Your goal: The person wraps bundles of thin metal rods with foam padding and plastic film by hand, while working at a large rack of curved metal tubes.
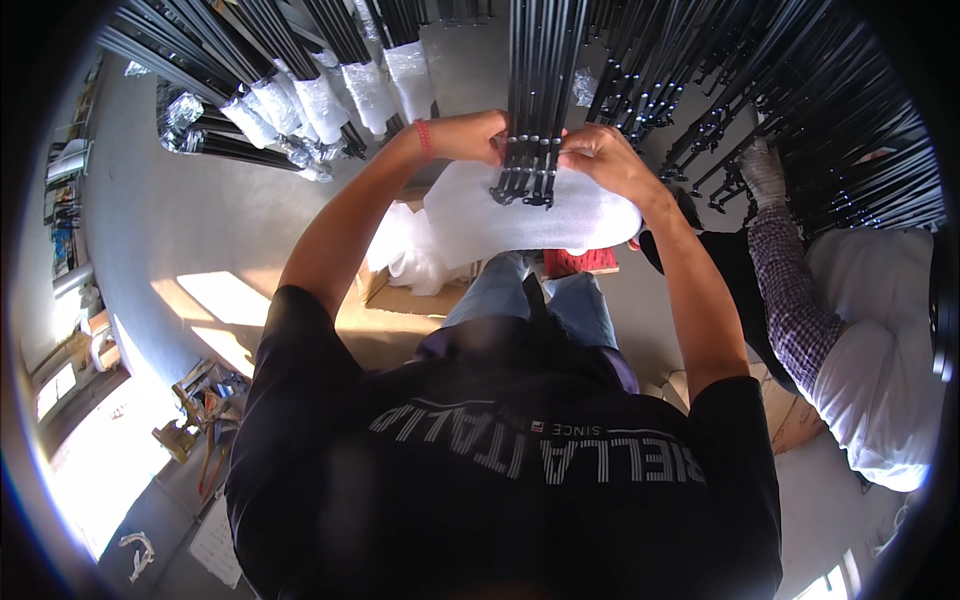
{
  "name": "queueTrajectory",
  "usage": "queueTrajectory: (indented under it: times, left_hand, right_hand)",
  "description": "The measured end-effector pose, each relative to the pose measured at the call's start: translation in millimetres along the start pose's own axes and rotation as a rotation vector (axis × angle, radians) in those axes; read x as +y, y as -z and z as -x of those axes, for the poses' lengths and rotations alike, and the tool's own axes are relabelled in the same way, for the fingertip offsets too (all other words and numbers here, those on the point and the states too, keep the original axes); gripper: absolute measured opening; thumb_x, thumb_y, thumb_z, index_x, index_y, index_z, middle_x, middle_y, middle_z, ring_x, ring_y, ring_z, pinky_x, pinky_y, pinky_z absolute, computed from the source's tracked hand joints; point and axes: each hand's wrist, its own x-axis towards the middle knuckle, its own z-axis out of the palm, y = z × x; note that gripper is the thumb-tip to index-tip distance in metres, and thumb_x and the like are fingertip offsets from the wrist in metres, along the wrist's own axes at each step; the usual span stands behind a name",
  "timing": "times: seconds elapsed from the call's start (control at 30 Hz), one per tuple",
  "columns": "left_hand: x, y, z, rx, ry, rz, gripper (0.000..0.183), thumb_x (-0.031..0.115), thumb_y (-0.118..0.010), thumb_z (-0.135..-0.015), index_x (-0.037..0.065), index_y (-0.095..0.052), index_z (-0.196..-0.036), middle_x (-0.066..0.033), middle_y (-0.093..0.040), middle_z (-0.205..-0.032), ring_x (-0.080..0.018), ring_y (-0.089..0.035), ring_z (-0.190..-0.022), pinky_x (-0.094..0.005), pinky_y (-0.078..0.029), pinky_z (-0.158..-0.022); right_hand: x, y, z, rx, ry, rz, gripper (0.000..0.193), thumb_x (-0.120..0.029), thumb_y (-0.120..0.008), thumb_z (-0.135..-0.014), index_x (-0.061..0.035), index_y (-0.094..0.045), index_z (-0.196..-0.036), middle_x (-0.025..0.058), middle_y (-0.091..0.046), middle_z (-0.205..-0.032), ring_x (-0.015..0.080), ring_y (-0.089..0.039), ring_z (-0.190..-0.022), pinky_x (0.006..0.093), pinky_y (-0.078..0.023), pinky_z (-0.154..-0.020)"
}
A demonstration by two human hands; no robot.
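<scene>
A bundle of long black metal rods (545, 80) comes down in front of me, its jointed ends hanging over a white foam sheet (480, 215). The sheet lies behind and below these ends and spreads out to both sides. My left hand (478, 137), with a red beaded bracelet at the wrist, is closed at the bundle's left side by the sheet's upper edge. Some of its fingers are hidden behind the rods. On the bundle's right side my right hand (605, 160) pinches the sheet's upper edge, thumb and fingertips against the rods.
Black rod bundles with clear-wrapped ends (365, 95) stand at the far left. Many unwrapped black rods (840, 130) fill the far right. A co-worker's gloved hand (765, 175) reaches among them. A cardboard box (405, 298) holding white foam and a red object (590, 262) sit near my legs.
</scene>
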Motion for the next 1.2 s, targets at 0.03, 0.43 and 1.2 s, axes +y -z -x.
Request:
queueTrajectory:
  times: [0.03,0.43,1.2]
  left_hand:
    - [1,0,2,0.018,-0.004,-0.021,0.057,-0.003,-0.057,-0.077,0.012,-0.037,-0.129,-0.0053,-0.048,-0.121,-0.0133,-0.048,-0.105,-0.0243,-0.044,-0.080]
    - [-14,3,5,0.073,0.121,-0.015,0.023,0.009,-0.061,-0.074,0.001,-0.048,-0.091,0.0011,-0.047,-0.078,-0.0065,-0.042,-0.073,-0.0255,-0.041,-0.061]
    - [5,0,6,-0.004,-0.050,0.250,0.069,-0.007,-0.048,-0.065,0.008,-0.033,-0.130,0.0007,-0.041,-0.126,-0.0053,-0.044,-0.099,-0.0193,-0.040,-0.078]
  right_hand:
    - [-1,-1,0,0.019,-0.005,-0.008,0.014,-0.007,-0.063,-0.072,0.0002,-0.063,-0.085,0.0137,-0.061,-0.080,0.0223,-0.057,-0.076,0.0310,-0.046,-0.070]
    - [11,5,6,0.128,0.178,-0.043,0.011,-0.010,-0.055,-0.073,-0.0041,-0.064,-0.075,0.0109,-0.062,-0.075,0.0244,-0.060,-0.080,0.0372,-0.044,-0.080]
    - [2,-5,10,-0.129,-0.082,0.110,0.039,-0.020,-0.063,-0.075,-0.0058,-0.054,-0.110,0.0143,-0.048,-0.120,0.0237,-0.042,-0.114,0.0450,-0.008,-0.103]
